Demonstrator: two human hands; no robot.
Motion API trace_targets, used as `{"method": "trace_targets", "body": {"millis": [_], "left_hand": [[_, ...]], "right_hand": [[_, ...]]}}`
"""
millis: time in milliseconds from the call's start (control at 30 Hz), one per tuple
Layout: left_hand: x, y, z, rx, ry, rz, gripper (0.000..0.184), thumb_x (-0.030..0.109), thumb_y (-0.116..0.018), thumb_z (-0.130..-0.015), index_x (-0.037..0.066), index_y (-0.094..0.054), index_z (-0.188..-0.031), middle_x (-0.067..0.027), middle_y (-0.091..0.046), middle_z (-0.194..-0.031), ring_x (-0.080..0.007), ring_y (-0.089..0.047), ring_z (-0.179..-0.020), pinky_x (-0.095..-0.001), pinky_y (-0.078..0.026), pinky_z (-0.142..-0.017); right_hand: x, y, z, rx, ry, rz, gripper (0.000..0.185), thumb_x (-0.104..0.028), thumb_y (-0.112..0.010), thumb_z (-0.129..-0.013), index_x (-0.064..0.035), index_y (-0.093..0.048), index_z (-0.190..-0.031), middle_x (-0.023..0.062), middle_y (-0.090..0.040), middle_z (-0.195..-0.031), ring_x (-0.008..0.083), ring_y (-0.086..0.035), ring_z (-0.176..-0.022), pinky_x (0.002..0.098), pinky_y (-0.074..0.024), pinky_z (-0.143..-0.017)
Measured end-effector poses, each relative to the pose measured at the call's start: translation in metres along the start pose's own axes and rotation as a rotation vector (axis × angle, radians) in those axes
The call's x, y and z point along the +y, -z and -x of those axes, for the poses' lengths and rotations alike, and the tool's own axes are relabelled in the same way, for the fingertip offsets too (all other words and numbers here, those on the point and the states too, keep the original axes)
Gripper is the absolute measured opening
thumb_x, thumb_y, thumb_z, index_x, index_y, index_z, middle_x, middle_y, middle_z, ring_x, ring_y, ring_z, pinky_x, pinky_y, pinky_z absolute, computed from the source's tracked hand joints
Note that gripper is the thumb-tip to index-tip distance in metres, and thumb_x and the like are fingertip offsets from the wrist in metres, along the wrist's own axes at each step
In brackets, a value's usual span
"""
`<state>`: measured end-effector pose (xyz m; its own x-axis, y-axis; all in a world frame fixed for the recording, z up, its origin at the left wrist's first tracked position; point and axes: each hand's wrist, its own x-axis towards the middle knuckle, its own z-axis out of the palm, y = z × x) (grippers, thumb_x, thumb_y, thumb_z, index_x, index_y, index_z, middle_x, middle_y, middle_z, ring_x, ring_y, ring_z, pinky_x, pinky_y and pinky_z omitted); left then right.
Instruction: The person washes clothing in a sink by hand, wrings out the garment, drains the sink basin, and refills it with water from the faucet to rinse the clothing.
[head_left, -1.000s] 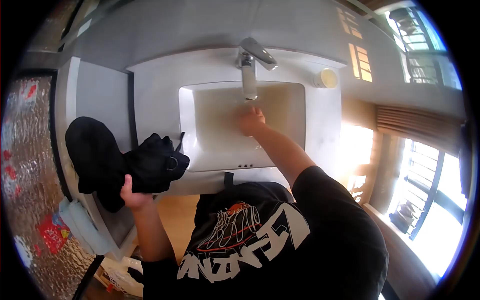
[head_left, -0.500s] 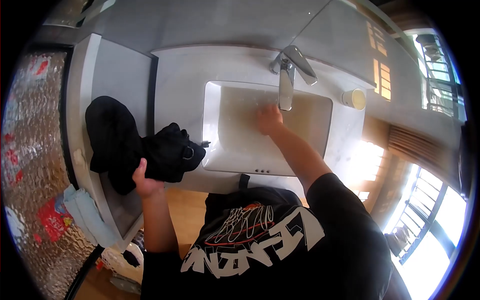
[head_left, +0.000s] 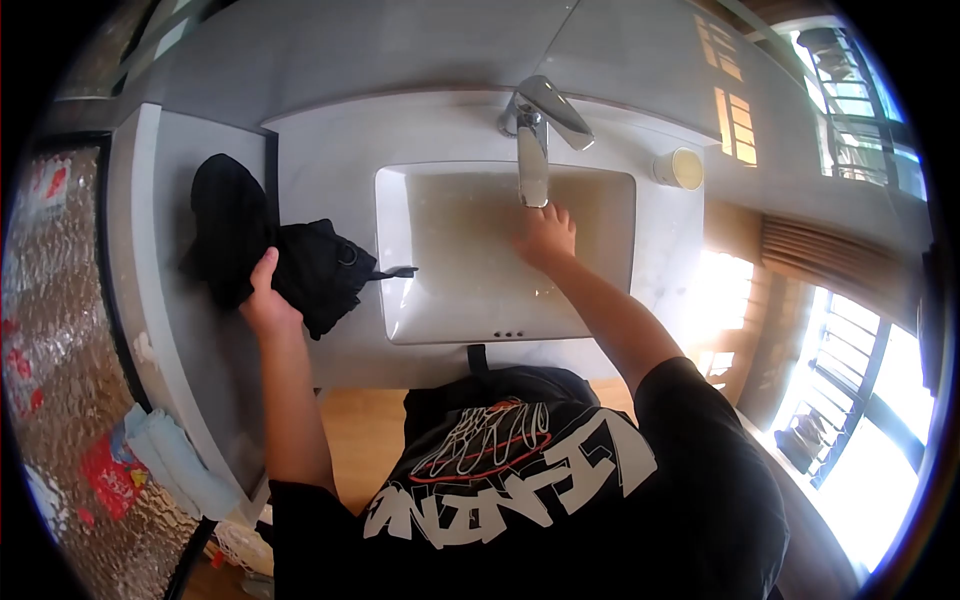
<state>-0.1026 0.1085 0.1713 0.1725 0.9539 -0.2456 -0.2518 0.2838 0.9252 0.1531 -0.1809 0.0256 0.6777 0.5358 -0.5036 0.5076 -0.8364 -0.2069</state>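
My left hand (head_left: 270,300) grips a black cloth bag (head_left: 315,270), thumb on top, left of the sink. A dark strap (head_left: 395,273) hangs from the bag over the sink's left rim. In the white sink (head_left: 455,300) stands cloudy, brownish water. My right hand (head_left: 548,238) is over or in this water, just below the spout of the chrome faucet (head_left: 533,165). Its upper fingers are spread and hold nothing visible; the rest of the hand is partly blurred.
A white cup (head_left: 678,169) stands at the counter's back right. A raised ledge (head_left: 150,250) runs along the left side, with a light blue towel (head_left: 180,465) lower down. Windows are on the right.
My left hand has lifted the black bag forward, away from my body, and its strap now reaches over the sink. My right hand has moved right, under the spout, its fingers more spread.
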Motion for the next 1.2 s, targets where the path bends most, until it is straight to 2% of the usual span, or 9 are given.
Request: {"method": "trace_targets", "body": {"millis": [67,167,267,400,567,700,867,1067,1200], "left_hand": [[-0.01,-0.008,-0.009,-0.016,-0.09,-0.079,0.056,-0.004,-0.075,-0.076,-0.006,-0.057,-0.128,-0.0124,-0.06,-0.131,-0.0251,-0.058,-0.119,-0.0355,-0.046,-0.103],[-0.027,-0.012,-0.02,-0.056,-0.176,-0.168,0.058,-0.008,-0.075,-0.075,-0.006,-0.056,-0.129,-0.0128,-0.06,-0.132,-0.0245,-0.058,-0.12,-0.0343,-0.045,-0.105],[-0.043,-0.014,-0.025,-0.032,-0.209,-0.242,0.059,-0.009,-0.075,-0.074,-0.006,-0.056,-0.13,-0.0126,-0.059,-0.133,-0.0243,-0.058,-0.12,-0.0339,-0.044,-0.106],[-0.056,-0.004,-0.041,0.026,-0.133,-0.27,0.06,-0.008,-0.077,-0.075,-0.006,-0.055,-0.131,-0.0123,-0.058,-0.135,-0.0239,-0.057,-0.121,-0.0338,-0.043,-0.106],[-0.073,-0.002,-0.053,0.015,-0.255,-0.279,0.054,-0.006,-0.077,-0.075,-0.007,-0.059,-0.126,-0.0122,-0.062,-0.13,-0.0228,-0.06,-0.116,-0.0334,-0.044,-0.104],[-0.084,-0.003,-0.059,0.024,-0.359,-0.387,0.048,-0.004,-0.078,-0.076,-0.009,-0.062,-0.121,-0.0127,-0.065,-0.125,-0.0221,-0.062,-0.111,-0.0337,-0.046,-0.102],[-0.087,-0.008,-0.058,0.031,-0.373,-0.426,0.044,-0.003,-0.079,-0.076,-0.009,-0.064,-0.116,-0.0125,-0.066,-0.122,-0.0222,-0.063,-0.108,-0.0334,-0.047,-0.099],[-0.088,-0.007,-0.06,0.02,-0.443,-0.511,0.042,-0.002,-0.079,-0.076,-0.009,-0.065,-0.115,-0.0124,-0.068,-0.12,-0.0221,-0.064,-0.107,-0.033,-0.048,-0.098],[-0.088,-0.006,-0.063,0.006,-0.458,-0.535,0.042,-0.001,-0.079,-0.076,-0.009,-0.065,-0.114,-0.013,-0.068,-0.12,-0.0226,-0.064,-0.106,-0.0331,-0.048,-0.098]], "right_hand": [[0.01,0.002,0.011,0.077,-0.055,0.021,0.074,-0.044,-0.068,-0.082,-0.0136,-0.042,-0.144,0.011,-0.03,-0.155,0.0321,-0.022,-0.146,0.0532,-0.0257,-0.115],[0.031,-0.003,0.021,0.066,-0.08,0.099,0.095,-0.05,-0.071,-0.081,-0.0127,-0.024,-0.154,0.0108,-0.015,-0.163,0.0329,-0.01,-0.151,0.0549,-0.0167,-0.119],[0.039,0.004,0.026,0.056,-0.1,0.111,0.107,-0.053,-0.071,-0.08,-0.0117,-0.01,-0.158,0.0131,-0.008,-0.165,0.035,-0.001,-0.153,0.0563,-0.0078,-0.121],[0.048,-0.011,0.017,0.217,-0.049,0.042,0.11,-0.054,-0.073,-0.079,-0.0116,-0.01,-0.158,0.016,-0.013,-0.163,0.0357,-0.003,-0.152,0.0563,-0.0065,-0.12],[0.045,-0.031,-0.004,0.308,-0.002,-0.036,0.11,-0.064,-0.065,-0.082,-0.0101,-0.007,-0.158,0.0173,-0.008,-0.164,0.039,0.001,-0.152,0.0579,-0.0017,-0.12],[0.031,-0.04,-0.009,0.302,-0.042,-0.039,0.108,-0.066,-0.062,-0.082,-0.0094,-0.01,-0.158,0.0172,-0.009,-0.164,0.0389,0.0,-0.152,0.0581,-0.0014,-0.119],[0.02,-0.043,-0.009,0.295,-0.059,-0.1,0.107,-0.067,-0.062,-0.082,-0.0102,-0.012,-0.158,0.0165,-0.009,-0.164,0.0396,-0.001,-0.152,0.059,-0.0028,-0.119],[0.01,-0.047,-0.013,0.174,-0.058,-0.042,0.104,-0.068,-0.06,-0.084,-0.0113,-0.013,-0.158,0.0157,-0.009,-0.164,0.0406,0.0,-0.151,0.0604,-0.0025,-0.118],[0.004,-0.053,-0.02,-0.005,-0.075,0.098,0.101,-0.072,-0.053,-0.084,-0.0124,-0.018,-0.158,0.0149,-0.007,-0.165,0.0406,0.0,-0.151,0.0623,-0.0041,-0.118]]}}
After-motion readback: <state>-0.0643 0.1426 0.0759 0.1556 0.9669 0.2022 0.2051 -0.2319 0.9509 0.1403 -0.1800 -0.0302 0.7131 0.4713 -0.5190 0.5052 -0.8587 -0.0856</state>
